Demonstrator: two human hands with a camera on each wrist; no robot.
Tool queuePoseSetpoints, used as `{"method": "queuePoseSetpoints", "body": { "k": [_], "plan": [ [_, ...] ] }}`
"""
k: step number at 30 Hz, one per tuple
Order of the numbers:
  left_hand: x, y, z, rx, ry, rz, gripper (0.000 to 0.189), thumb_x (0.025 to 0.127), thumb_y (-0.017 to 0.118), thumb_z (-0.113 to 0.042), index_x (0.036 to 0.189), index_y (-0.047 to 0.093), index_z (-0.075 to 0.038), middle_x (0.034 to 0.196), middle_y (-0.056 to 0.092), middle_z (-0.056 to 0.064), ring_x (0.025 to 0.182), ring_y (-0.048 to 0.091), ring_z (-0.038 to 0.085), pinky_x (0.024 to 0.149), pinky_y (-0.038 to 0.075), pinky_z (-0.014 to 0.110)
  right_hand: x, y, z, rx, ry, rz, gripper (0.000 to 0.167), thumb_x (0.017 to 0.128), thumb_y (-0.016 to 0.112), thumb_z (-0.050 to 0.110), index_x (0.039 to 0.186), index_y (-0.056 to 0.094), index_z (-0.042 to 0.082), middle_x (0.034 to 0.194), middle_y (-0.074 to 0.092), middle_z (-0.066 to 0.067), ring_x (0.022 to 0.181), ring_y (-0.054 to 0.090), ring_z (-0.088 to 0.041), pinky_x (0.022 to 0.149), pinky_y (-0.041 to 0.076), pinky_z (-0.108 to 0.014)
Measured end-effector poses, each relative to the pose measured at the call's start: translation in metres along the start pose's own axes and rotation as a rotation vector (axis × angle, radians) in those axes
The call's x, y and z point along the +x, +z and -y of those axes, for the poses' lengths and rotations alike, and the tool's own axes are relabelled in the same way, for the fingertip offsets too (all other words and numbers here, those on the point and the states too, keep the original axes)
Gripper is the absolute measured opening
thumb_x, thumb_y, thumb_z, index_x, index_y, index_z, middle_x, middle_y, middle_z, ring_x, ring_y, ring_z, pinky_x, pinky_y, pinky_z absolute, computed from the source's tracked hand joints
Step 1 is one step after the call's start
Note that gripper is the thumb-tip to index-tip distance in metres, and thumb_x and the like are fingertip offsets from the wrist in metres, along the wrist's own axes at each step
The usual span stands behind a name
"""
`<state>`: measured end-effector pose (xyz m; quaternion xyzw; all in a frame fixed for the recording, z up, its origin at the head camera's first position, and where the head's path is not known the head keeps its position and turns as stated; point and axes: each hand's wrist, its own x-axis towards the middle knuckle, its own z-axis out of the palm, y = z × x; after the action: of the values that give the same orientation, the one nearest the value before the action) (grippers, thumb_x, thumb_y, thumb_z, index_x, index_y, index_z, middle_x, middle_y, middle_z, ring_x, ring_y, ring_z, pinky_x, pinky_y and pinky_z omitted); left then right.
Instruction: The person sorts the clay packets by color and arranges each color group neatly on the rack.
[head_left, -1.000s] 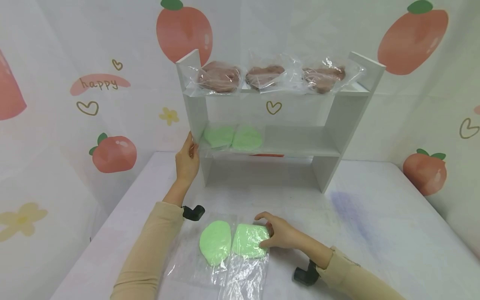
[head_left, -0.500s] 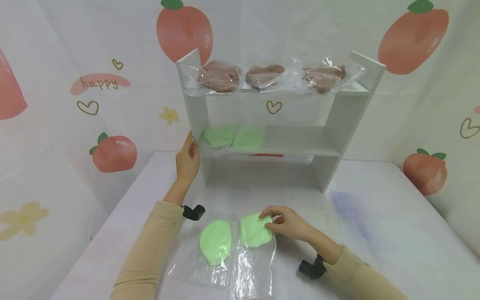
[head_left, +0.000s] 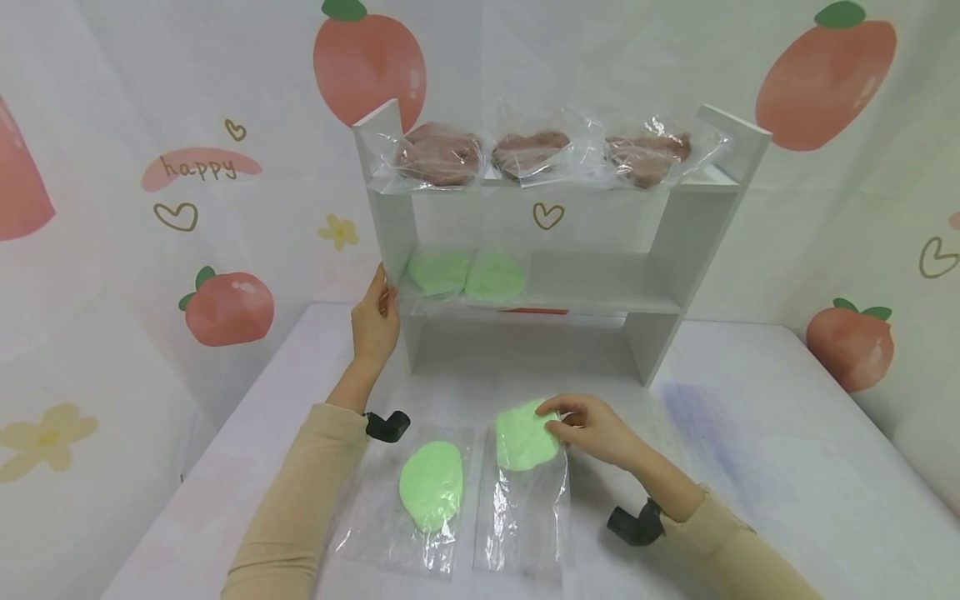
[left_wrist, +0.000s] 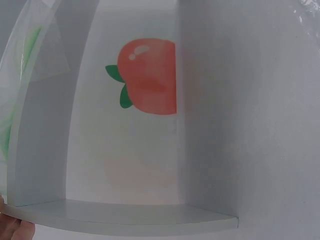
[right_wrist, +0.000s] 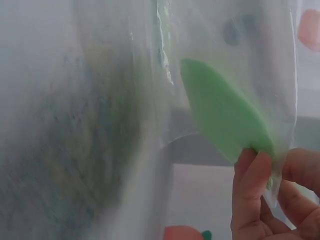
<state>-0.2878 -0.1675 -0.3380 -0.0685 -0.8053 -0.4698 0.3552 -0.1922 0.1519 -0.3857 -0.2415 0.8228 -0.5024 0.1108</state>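
Note:
My right hand (head_left: 596,429) pinches the upper right corner of a clear plastic bag (head_left: 528,521) holding a flat pale-green slab (head_left: 517,442). The right wrist view has the green slab (right_wrist: 222,107) inside its bag, with finger and thumb on the bag's two sides. At the left side panel of a white two-tier shelf (head_left: 667,304), my left hand (head_left: 372,329) grips the panel's edge. Only its fingertips (left_wrist: 22,231) show in the left wrist view, beside the panel. A second bagged green piece (head_left: 432,487) lies flat on the table to the left.
Two bagged green pieces (head_left: 495,277) lie side by side on the left of the middle shelf board. Across the top board rest three bagged brown lumps (head_left: 442,156). The white table (head_left: 750,467) meets a fruit-printed backdrop (head_left: 630,67) behind the shelf.
My right hand has taken hold of the right-hand bag and moved it away from me and to the right, apart from the other bag. The left hand has stayed at the shelf.

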Motion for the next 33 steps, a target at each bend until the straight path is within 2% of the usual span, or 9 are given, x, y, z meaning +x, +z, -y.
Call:
{"method": "queuePoseSetpoints", "body": {
  "k": [5, 11, 16, 18, 22, 29, 33],
  "plan": [
    [0.000, 0.000, -0.001, 0.001, -0.002, -0.005, 0.044, 0.094, 0.050, -0.001, 0.137, 0.043, 0.002, 0.127, 0.052, 0.031, 0.106, 0.061, 0.043, 0.088, 0.055, 0.048, -0.002, -0.009, 0.002, 0.046, -0.011, -0.035, 0.024, 0.090, 0.059, 0.008, 0.110, 0.061, -0.004, 0.112, 0.060, -0.025, 0.073, 0.060, -0.001, 0.067, 0.058, -0.027],
    [0.000, 0.000, 0.001, 0.013, 0.004, -0.004, 0.044, 0.093, 0.051, -0.001, 0.137, 0.043, 0.003, 0.124, 0.054, 0.033, 0.103, 0.063, 0.043, 0.086, 0.056, 0.047, -0.004, -0.021, 0.007, 0.066, -0.026, -0.100, 0.023, 0.091, 0.059, 0.010, 0.110, 0.062, -0.003, 0.109, 0.061, -0.023, 0.073, 0.058, -0.001, 0.068, 0.055, -0.021],
    [0.000, 0.001, 0.002, 0.019, 0.004, -0.004, 0.044, 0.093, 0.051, -0.002, 0.136, 0.043, 0.003, 0.122, 0.055, 0.033, 0.101, 0.063, 0.043, 0.085, 0.056, 0.048, -0.007, -0.029, 0.013, 0.059, -0.003, -0.161, 0.026, 0.090, 0.061, 0.015, 0.111, 0.062, 0.000, 0.099, 0.064, -0.006, 0.071, 0.057, -0.002, 0.068, 0.056, -0.023],
    [0.000, 0.001, 0.002, 0.019, 0.004, -0.004, 0.044, 0.093, 0.051, -0.002, 0.136, 0.043, 0.003, 0.122, 0.055, 0.033, 0.102, 0.063, 0.043, 0.086, 0.056, 0.048, -0.007, -0.031, 0.015, 0.066, 0.001, -0.190, 0.026, 0.090, 0.061, 0.014, 0.112, 0.062, -0.001, 0.094, 0.063, 0.003, 0.070, 0.057, -0.003, 0.067, 0.056, -0.023],
    [0.000, 0.001, 0.002, 0.018, 0.006, -0.007, 0.044, 0.094, 0.051, -0.002, 0.137, 0.043, 0.002, 0.123, 0.055, 0.032, 0.103, 0.063, 0.043, 0.086, 0.056, 0.048, -0.007, -0.034, 0.019, 0.082, -0.013, -0.243, 0.028, 0.090, 0.061, 0.013, 0.113, 0.061, -0.003, 0.086, 0.062, 0.014, 0.069, 0.056, -0.003, 0.065, 0.055, -0.021],
    [0.000, 0.001, 0.002, 0.020, 0.009, -0.007, 0.044, 0.094, 0.051, -0.002, 0.136, 0.043, 0.002, 0.119, 0.057, 0.033, 0.101, 0.063, 0.043, 0.085, 0.056, 0.048, -0.007, -0.041, 0.025, 0.133, -0.048, -0.347, 0.030, 0.090, 0.062, 0.015, 0.114, 0.061, -0.002, 0.091, 0.065, 0.020, 0.069, 0.058, -0.001, 0.065, 0.056, -0.020],
    [0.001, 0.001, 0.002, 0.019, 0.006, -0.005, 0.044, 0.094, 0.051, -0.002, 0.137, 0.043, 0.002, 0.117, 0.058, 0.034, 0.100, 0.063, 0.043, 0.085, 0.056, 0.048, -0.007, -0.045, 0.028, 0.186, -0.099, -0.391, 0.023, 0.089, 0.062, 0.011, 0.110, 0.064, 0.002, 0.087, 0.065, 0.018, 0.069, 0.058, 0.001, 0.066, 0.056, -0.018]
  ]
}}
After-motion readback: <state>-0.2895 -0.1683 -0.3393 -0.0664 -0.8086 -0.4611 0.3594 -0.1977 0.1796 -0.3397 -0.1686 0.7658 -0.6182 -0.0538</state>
